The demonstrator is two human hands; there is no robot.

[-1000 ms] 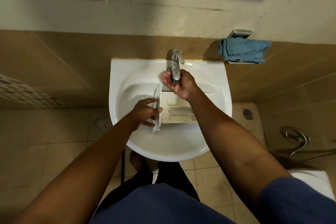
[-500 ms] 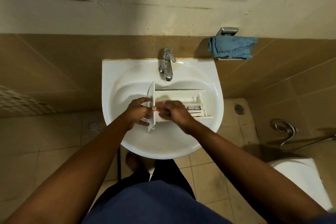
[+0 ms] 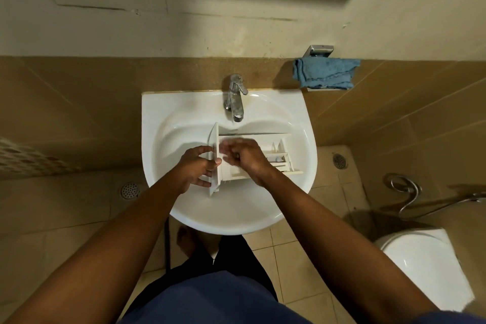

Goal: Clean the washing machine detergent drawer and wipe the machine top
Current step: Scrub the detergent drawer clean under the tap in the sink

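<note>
The white detergent drawer (image 3: 278, 150) lies across the basin of the white sink (image 3: 184, 118), its front panel to the left, under the chrome tap (image 3: 234, 98). My left hand (image 3: 196, 166) grips the front panel from the left side. My right hand (image 3: 246, 156) is inside the drawer's left compartment, just right of the panel, fingers bent and blurred; whether it holds anything is not clear. A blue cloth (image 3: 326, 73) hangs on a metal holder on the wall, right of the tap.
A white toilet (image 3: 420, 265) stands at the lower right, with a chrome hose sprayer (image 3: 405, 192) on the wall above it. Floor drains (image 3: 129, 190) sit in the tiled floor on both sides of the sink. My bare foot shows under the basin.
My right hand left the tap and dropped into the drawer's left compartment. The drawer turned so its length runs to the right. My left hand kept its grip on the front panel.
</note>
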